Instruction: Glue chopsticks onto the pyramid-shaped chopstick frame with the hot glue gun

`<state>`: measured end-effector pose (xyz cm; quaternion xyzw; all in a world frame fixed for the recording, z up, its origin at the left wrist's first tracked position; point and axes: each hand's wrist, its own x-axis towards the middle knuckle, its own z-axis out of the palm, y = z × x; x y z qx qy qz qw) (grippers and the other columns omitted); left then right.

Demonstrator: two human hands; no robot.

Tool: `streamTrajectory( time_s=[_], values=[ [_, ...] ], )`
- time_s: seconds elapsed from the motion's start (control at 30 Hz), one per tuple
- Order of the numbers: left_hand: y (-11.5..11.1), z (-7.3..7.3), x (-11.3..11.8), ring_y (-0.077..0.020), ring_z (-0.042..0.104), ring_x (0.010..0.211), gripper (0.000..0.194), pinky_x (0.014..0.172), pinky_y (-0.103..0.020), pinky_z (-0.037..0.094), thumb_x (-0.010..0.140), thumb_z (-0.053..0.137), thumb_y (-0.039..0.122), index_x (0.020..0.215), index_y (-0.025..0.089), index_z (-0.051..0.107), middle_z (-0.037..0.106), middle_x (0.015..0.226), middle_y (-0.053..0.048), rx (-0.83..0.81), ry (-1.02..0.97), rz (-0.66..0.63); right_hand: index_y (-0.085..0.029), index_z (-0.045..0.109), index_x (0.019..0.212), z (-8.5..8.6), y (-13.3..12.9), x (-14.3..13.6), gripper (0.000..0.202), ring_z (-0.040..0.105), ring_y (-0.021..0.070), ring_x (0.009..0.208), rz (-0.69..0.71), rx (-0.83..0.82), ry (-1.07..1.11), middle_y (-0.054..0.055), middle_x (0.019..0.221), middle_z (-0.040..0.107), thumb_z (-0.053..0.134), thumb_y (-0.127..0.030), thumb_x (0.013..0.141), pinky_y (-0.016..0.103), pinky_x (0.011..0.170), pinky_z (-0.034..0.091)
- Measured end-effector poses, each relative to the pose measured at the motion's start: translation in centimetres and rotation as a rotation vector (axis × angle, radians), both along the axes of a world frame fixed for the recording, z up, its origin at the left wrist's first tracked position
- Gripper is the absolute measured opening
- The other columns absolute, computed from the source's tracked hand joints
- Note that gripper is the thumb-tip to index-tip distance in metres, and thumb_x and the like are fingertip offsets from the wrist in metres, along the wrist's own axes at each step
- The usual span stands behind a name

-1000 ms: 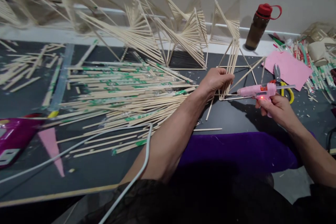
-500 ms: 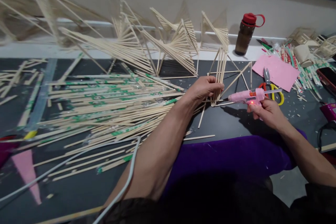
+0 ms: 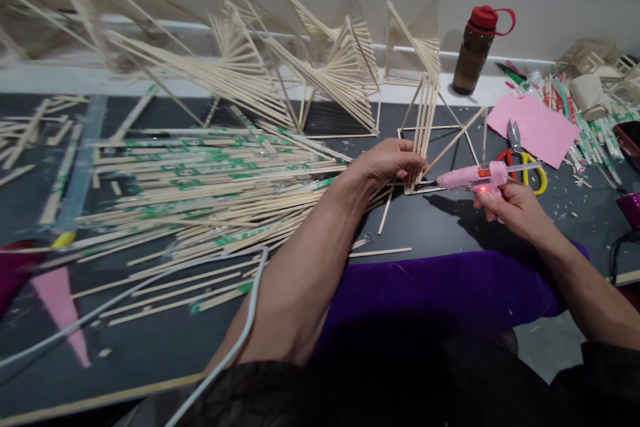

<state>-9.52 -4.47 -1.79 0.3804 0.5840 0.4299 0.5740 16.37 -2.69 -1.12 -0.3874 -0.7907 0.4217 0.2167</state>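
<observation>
A frame of thin wooden sticks (image 3: 423,113) stands on the dark table, with several sticks rising close together at its near left corner. My left hand (image 3: 391,161) is closed on the lower part of those upright sticks; its fingertips are partly hidden. In my right hand (image 3: 517,207) is a pink hot glue gun (image 3: 473,177), its small red light lit and a clear glue stick jutting from the back. The gun's dark nozzle points left, at the frame's bottom stick close to my left fingers; whether it touches I cannot tell.
Left of the frame lies a wide heap of loose and wrapped sticks (image 3: 240,193). Finished twisted stick structures (image 3: 330,80) line the wall. A bottle (image 3: 473,57), pink paper (image 3: 537,130) and scissors (image 3: 537,173) are at the right. A white cable (image 3: 257,293) crosses near my left arm.
The glue gun's nozzle stays close to the frame's bottom stick, and my left hand keeps its hold. The whole view has shifted slightly, with most things a little higher now.
</observation>
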Motion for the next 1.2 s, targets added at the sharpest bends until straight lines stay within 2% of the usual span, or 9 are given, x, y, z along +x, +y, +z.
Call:
streamTrajectory(
  time_s=[0.23,0.6,1.2],
  values=[
    [0.02,-0.06,0.35,-0.0057,0.046,0.045,0.008,0.042,-0.018,0.025,0.068,0.066,0.01,0.061,0.012,0.062,0.062,0.057,-0.003,0.007,0.006,0.011,-0.014,0.069,0.074,-0.06,-0.07,-0.17,0.048,0.049,0.01,0.045,0.001,-0.022,-0.012,0.002,0.056,0.058,0.06,-0.06,0.084,0.024,0.046,0.036],
    [-0.11,0.53,0.79,-0.0078,0.055,0.05,0.01,0.052,-0.019,0.042,0.068,0.068,0.007,0.063,0.012,0.061,0.065,0.06,-0.002,-0.055,-0.114,0.062,-0.014,0.069,0.072,-0.17,-0.39,-0.3,0.049,0.052,0.0116,0.048,-0.09,0.052,0.026,0.003,0.058,0.059,0.062,-0.061,0.082,0.025,0.047,0.039],
    [-0.2,0.5,0.9,-0.0063,0.052,0.048,0.01,0.053,-0.019,0.044,0.069,0.069,0.008,0.063,0.012,0.062,0.064,0.058,-0.001,-0.046,-0.104,0.059,-0.017,0.064,0.07,-0.75,-0.44,-0.29,0.042,0.051,0.0121,0.048,-0.096,0.114,0.004,0.002,0.056,0.059,0.059,-0.056,0.084,0.025,0.05,0.039]
  ],
)
